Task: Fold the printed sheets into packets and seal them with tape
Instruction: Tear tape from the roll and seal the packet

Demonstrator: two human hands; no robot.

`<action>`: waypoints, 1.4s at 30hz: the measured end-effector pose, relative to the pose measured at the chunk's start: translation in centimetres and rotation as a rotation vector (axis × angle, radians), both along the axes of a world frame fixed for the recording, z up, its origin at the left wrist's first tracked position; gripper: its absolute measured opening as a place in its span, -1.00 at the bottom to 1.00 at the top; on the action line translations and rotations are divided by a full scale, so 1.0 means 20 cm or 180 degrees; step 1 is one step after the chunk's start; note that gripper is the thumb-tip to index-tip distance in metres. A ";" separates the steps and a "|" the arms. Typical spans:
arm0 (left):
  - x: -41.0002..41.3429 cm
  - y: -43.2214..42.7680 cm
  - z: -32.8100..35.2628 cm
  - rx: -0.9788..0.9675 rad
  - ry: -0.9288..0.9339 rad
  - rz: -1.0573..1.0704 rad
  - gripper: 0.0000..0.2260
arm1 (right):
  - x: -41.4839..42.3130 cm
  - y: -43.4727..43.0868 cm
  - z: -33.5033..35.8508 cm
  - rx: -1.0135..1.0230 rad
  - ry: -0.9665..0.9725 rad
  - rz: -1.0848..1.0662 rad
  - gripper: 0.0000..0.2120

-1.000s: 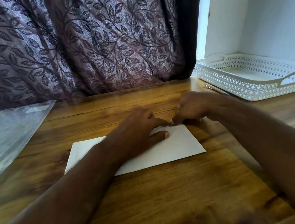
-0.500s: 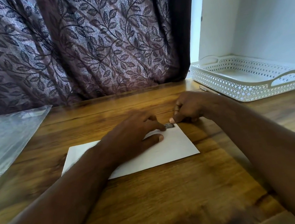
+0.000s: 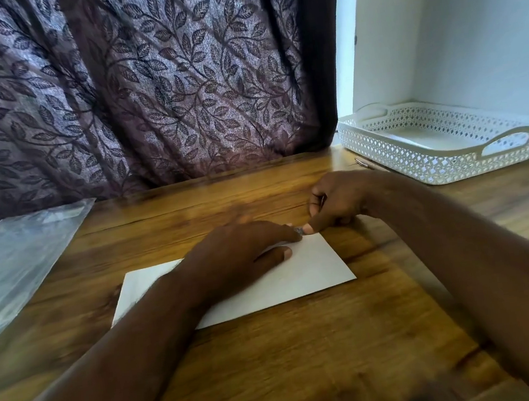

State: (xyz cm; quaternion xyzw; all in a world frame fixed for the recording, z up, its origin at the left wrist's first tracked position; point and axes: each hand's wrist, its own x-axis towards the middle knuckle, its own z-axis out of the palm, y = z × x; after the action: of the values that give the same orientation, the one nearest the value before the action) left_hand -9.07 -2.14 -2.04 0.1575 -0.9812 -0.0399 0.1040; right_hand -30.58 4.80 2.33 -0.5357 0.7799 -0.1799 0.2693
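A folded white sheet (image 3: pixel 301 272) lies flat on the wooden table (image 3: pixel 275 364). My left hand (image 3: pixel 239 252) rests palm down on its middle, with the thumb spread on the paper and the index fingertip at the far right edge. My right hand (image 3: pixel 339 201) is curled just beyond that edge, its thumb tip meeting the left index finger. Between the two fingertips sits a small greyish piece of tape (image 3: pixel 299 230) on the sheet's far edge. Something thin and shiny shows inside the right fist; I cannot make out what it is.
A white lattice tray (image 3: pixel 444 166) stands at the back right against the wall, with a thin metal object (image 3: pixel 362 162) by its near corner. A clear plastic sleeve (image 3: pixel 16 258) lies at the left. A leaf-patterned curtain (image 3: pixel 145 88) hangs behind the table.
The fingertips, pinched together a second ago, parted slightly and show the grey tape piece at the sheet's far edge. Both hands otherwise stay in place on the sheet.
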 end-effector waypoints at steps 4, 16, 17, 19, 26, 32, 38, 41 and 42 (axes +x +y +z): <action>0.00 0.00 -0.01 -0.0109 0.0101 -0.0167 -0.67 | -0.02 -0.01 -0.01 -0.0012 -0.0089 -0.0071 -0.72; 0.00 0.01 0.00 -0.0139 0.0313 -0.0336 -0.66 | 0.00 -0.04 -0.05 -0.0209 0.0097 -0.0341 -0.63; 0.00 0.02 0.00 -0.0130 0.0321 -0.0342 -0.66 | 0.00 -0.04 -0.05 -0.0190 0.0138 -0.0345 -0.64; 0.00 0.02 0.00 -0.0159 0.0350 -0.0378 -0.68 | 0.00 -0.04 -0.05 -0.0168 0.0182 -0.0336 -0.74; 0.05 -0.03 0.01 -0.0448 0.0680 -0.0084 -0.72 | 0.04 0.04 0.01 -0.0314 0.0107 0.0206 -0.67; 0.29 -0.20 0.10 -0.0200 0.0763 0.1100 -0.77 | 0.14 0.06 0.04 0.0118 0.0757 0.0772 -0.48; 0.53 -0.36 0.09 0.0584 0.0539 0.2720 -0.62 | 0.12 0.03 0.02 0.0007 0.0805 0.0633 -0.43; 0.55 -0.37 0.10 0.1002 0.0546 0.2856 -0.59 | 0.11 0.01 0.00 -0.0040 0.0703 0.0544 -0.43; 0.54 -0.36 0.11 0.1084 0.0517 0.2860 -0.60 | 0.10 0.01 -0.01 -0.0037 0.0683 0.0516 -0.43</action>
State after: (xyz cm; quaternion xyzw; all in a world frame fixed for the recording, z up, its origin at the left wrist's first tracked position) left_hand 1.74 -9.25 0.13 0.5767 -0.7844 -0.1632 0.1598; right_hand -28.50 4.99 2.20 -0.6146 0.7573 -0.1037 0.1948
